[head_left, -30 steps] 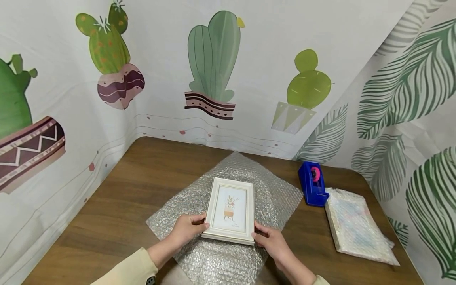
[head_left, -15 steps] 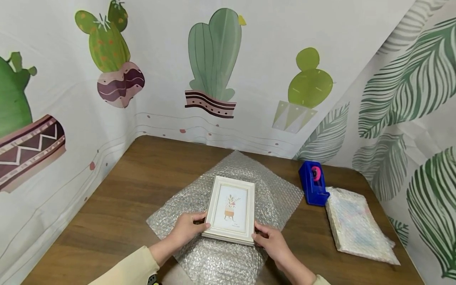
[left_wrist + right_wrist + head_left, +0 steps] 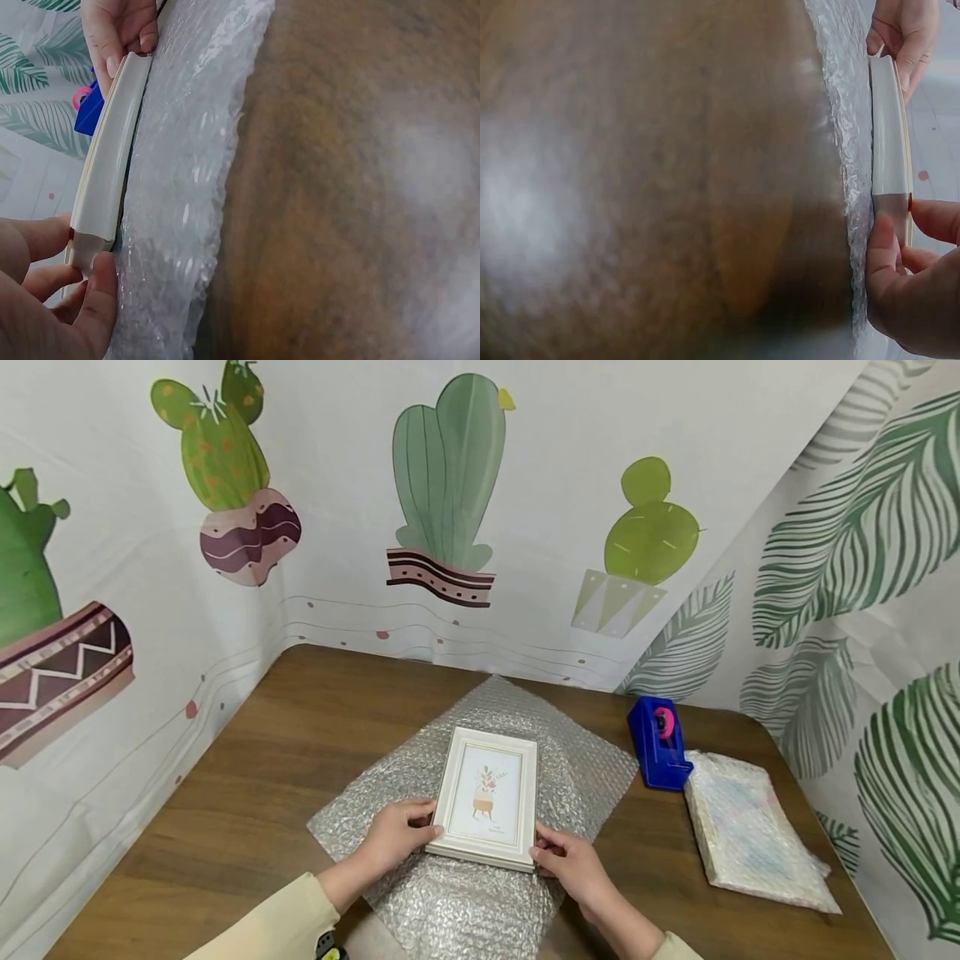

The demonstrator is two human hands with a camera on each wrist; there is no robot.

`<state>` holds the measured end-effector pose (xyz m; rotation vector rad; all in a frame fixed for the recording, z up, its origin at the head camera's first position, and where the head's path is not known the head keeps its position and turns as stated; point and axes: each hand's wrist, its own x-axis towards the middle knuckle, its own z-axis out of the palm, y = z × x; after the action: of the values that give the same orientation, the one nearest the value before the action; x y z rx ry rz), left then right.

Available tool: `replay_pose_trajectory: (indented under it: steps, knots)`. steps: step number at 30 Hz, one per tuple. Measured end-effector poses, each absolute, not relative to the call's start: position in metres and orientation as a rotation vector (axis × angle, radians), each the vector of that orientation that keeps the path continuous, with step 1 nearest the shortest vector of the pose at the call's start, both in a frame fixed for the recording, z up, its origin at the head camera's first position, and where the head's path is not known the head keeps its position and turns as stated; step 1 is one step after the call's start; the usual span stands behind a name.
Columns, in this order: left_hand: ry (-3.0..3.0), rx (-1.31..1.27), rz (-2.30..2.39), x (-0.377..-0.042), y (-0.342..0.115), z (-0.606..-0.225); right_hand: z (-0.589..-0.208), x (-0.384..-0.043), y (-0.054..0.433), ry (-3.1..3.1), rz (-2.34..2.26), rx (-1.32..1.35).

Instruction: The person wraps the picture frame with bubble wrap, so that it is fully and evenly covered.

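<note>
A white picture frame (image 3: 486, 797) with a potted-plant print lies face up over a sheet of bubble wrap (image 3: 465, 902), which is turned cornerwise on the table. My left hand (image 3: 393, 837) grips the frame's near left corner, thumb and fingers on its edge. On the opposite side, my right hand (image 3: 576, 867) pinches the near right corner. The left wrist view shows the picture frame (image 3: 112, 157) edge-on, close above the bubble wrap (image 3: 184, 150). In the right wrist view the picture frame's edge (image 3: 889, 135) also sits between both hands.
To the right of the bubble wrap stands a blue tape dispenser (image 3: 658, 747) with a pink core. Beside it lies a flat package in bubble wrap (image 3: 757, 831). The brown wooden table (image 3: 247, 785) meets a patterned cloth backdrop (image 3: 337, 510) at its back and sides.
The picture frame shifts very slightly, with both hands keeping their hold on its near corners. The whole head view drifts a little upward.
</note>
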<state>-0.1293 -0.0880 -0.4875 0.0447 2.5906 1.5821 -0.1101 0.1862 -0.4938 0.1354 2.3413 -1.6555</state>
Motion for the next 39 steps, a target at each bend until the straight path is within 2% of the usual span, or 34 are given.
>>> replay_pose_trajectory:
  steps: [6, 9, 13, 16, 21, 24, 39]
  knots:
    - [2.503, 0.175, 1.55, -0.135, -0.096, -0.486, -0.475, -0.112, 0.194, 2.449, -1.575, 0.052]
    - [2.486, 0.283, 1.466, -0.144, -0.107, -0.477, -0.457, -0.108, 0.198, 2.688, -1.47, -0.13]
    - [2.633, 0.495, 1.206, -0.158, -0.12, -0.465, -0.447, -0.094, 0.2, 2.985, -1.065, -0.761]
    - [2.701, 0.688, 0.938, -0.166, -0.124, -0.463, -0.455, -0.082, 0.199, 2.949, -0.677, -1.304]
    - [2.673, 0.858, 0.738, -0.175, -0.123, -0.467, -0.477, -0.073, 0.195, 2.69, -0.219, -1.821]
    - [2.651, 0.884, 0.712, -0.177, -0.121, -0.468, -0.485, -0.073, 0.193, 2.609, -0.055, -1.931]
    - [2.641, 0.914, 0.58, -0.183, -0.114, -0.468, -0.501, -0.073, 0.196, 2.487, 0.114, -2.059]
